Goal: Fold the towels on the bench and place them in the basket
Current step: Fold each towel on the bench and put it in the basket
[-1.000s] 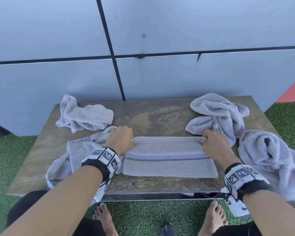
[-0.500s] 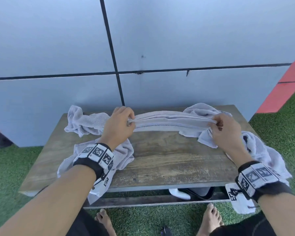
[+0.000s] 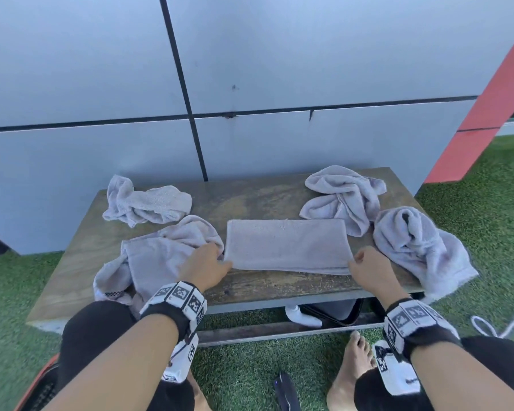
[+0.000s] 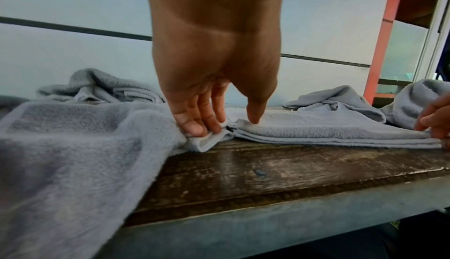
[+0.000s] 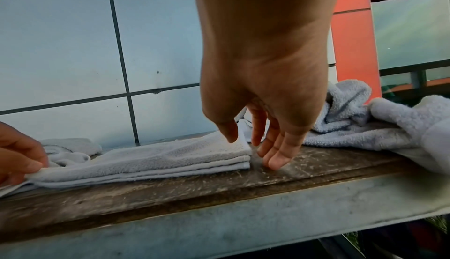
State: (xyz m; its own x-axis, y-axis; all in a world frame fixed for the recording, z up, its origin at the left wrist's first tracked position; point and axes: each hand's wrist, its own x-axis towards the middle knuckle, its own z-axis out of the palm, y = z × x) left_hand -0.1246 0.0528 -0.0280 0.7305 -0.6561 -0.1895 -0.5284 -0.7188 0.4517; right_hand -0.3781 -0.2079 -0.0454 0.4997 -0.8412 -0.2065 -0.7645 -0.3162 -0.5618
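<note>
A pale grey folded towel (image 3: 285, 247) lies flat in several layers at the middle of the wooden bench (image 3: 250, 200). My left hand (image 3: 217, 262) is at its near left corner. In the left wrist view the left hand (image 4: 228, 126) has straight fingers (image 4: 194, 126) pressing a cloth corner while the thumb rests on the folded towel (image 4: 328, 128). My right hand (image 3: 356, 262) is at the near right corner. In the right wrist view the right hand (image 5: 250, 147) is relaxed, its fingertips (image 5: 275, 161) on the bench beside the folded towel (image 5: 170, 157). No basket is in view.
Crumpled towels lie at the back left (image 3: 143, 203), front left (image 3: 161, 256), back right (image 3: 341, 194) and over the right end (image 3: 419, 247). A wall stands right behind the bench. Under it sit a white object (image 3: 303, 317) and a dark bag (image 3: 333, 311). A white cord (image 3: 487, 324) lies on the grass.
The towel was lifted by its two ends, folded again and laid back flat at the bench's middle. Both hands released it and now sit at its near corners.
</note>
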